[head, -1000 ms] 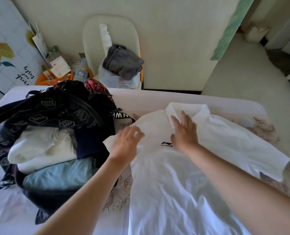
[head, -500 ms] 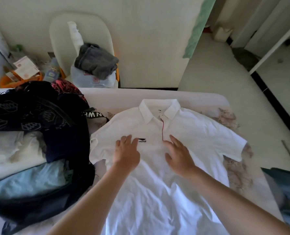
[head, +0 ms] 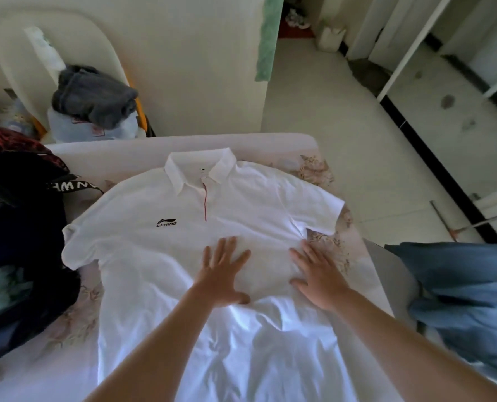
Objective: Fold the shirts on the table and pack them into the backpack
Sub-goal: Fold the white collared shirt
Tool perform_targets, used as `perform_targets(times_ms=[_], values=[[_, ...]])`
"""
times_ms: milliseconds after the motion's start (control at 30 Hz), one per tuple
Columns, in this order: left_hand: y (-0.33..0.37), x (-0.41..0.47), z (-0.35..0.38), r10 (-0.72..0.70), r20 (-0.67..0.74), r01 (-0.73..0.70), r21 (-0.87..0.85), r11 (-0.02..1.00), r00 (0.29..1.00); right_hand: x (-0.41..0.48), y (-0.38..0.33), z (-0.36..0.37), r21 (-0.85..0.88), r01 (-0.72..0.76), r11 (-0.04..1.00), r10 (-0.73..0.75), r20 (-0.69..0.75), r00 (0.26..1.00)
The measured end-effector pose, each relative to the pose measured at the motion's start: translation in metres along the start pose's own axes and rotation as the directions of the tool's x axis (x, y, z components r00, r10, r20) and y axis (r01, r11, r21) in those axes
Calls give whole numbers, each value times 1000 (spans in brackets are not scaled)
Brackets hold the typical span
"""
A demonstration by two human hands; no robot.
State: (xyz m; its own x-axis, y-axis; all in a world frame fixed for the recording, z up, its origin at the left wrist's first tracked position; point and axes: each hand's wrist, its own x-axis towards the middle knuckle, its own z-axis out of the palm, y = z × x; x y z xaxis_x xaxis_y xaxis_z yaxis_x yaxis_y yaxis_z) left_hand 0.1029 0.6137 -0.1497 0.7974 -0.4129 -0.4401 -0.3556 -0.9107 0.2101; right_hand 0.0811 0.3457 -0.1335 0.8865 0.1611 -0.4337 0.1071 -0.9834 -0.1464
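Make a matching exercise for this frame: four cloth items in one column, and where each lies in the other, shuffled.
1. white polo shirt
2. backpack
3. grey garment
4. blue cloth

A. piled up beyond the far edge of the table
B. spread flat mid-table, collar farthest from the person
C. off the table's right side
D. on the table's left end

Pairs: 1-B, 2-D, 3-A, 4-C

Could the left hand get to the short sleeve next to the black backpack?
Probably yes. The left hand lies flat on the white polo shirt, with only smooth cloth between it and that sleeve. The backpack sits beside the sleeve, seemingly not on it.
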Motion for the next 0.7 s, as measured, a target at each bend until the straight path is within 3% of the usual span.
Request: perform_targets(times_ms=[100, 167, 267, 367, 467, 600, 700], values=[[12, -15, 3, 3, -124, -9, -50, 999, 992, -22, 2, 3, 144, -45, 989, 60, -106, 993], [28, -30, 6, -19, -288, -28, -157, 987, 957, -38, 3, 3, 123, -115, 986, 136, -173, 976], [57, -52, 18, -81, -438, -47, -274, 961, 895, -69, 4, 7, 55, -151, 987, 156, -111, 981], [88, -77, 27, -90, -404, -65, -354, 933, 910, -100, 4, 19, 66, -114, 991, 119, -79, 990], [115, -98, 38, 5, -321, -121, -343, 932, 947, -126, 3, 34, 121, -34, 992, 42, -60, 997], [139, -120, 43, 42, -150, -94, -366, 926, 988, -144, -17, 26, 488, -101, 867, 100, 29, 995], [148, -131, 38, 25, -79, -60, -483, 874, 997, -141, -43, 7, 633, -179, 753, 232, 0, 973]])
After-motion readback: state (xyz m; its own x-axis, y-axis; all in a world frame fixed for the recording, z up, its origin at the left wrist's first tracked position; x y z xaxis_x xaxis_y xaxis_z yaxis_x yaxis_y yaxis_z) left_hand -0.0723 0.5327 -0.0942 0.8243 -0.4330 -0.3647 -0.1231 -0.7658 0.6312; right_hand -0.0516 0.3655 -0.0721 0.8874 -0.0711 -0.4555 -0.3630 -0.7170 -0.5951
